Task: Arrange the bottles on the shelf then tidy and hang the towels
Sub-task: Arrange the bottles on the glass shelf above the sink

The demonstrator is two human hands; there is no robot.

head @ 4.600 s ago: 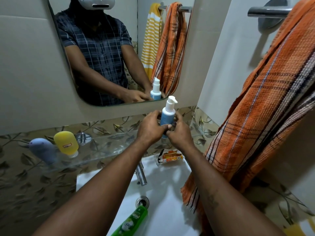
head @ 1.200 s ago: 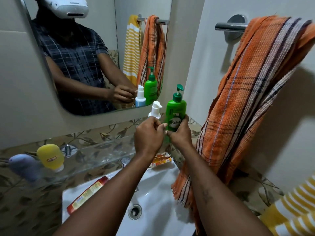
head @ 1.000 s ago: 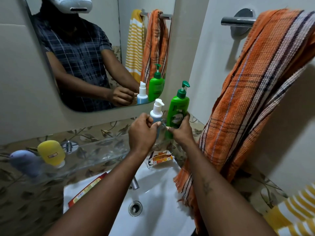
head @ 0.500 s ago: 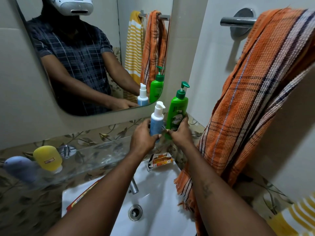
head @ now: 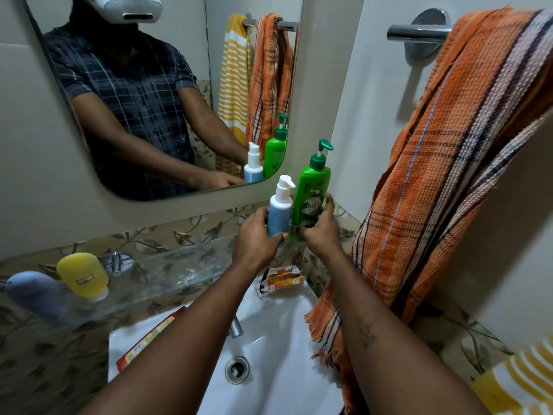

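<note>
Both hands are up at the right end of the glass shelf [head: 167, 265], close together but each clamped on its own bottle. The left hand [head: 257, 238] curls round the lower body of the blue bottle [head: 279, 211] with the white pump top. The right hand [head: 321, 232] grips the base of the taller green bottle [head: 311, 193], fingers wrapped behind it and thumb in front. The two bottles stand upright side by side in the corner, the blue one on the left and the green one nearer the side wall, their bodies just beside each other. Both show again in the mirror [head: 149, 100] above the shelf. At the far left end of the shelf a yellow bottle [head: 82, 274] stands on its cap, and a grey-blue bottle [head: 33, 290] sits just left of it, too blurred to tell how it rests. An orange towel [head: 449, 163] with dark and pale stripes hangs bunched over the towel bar [head: 419, 32] on the right wall, its fringed lower end reaching down beside the sink [head: 278, 354]. A yellow striped towel [head: 520, 381] shows in the lower right corner, well apart from the bar. Below the shelf the tap [head: 236, 327] points over the drain [head: 237, 365], a red tube [head: 149, 336] lies on the sink's left rim, and an orange packet [head: 282, 280] lies at its back edge under the hands.
</note>
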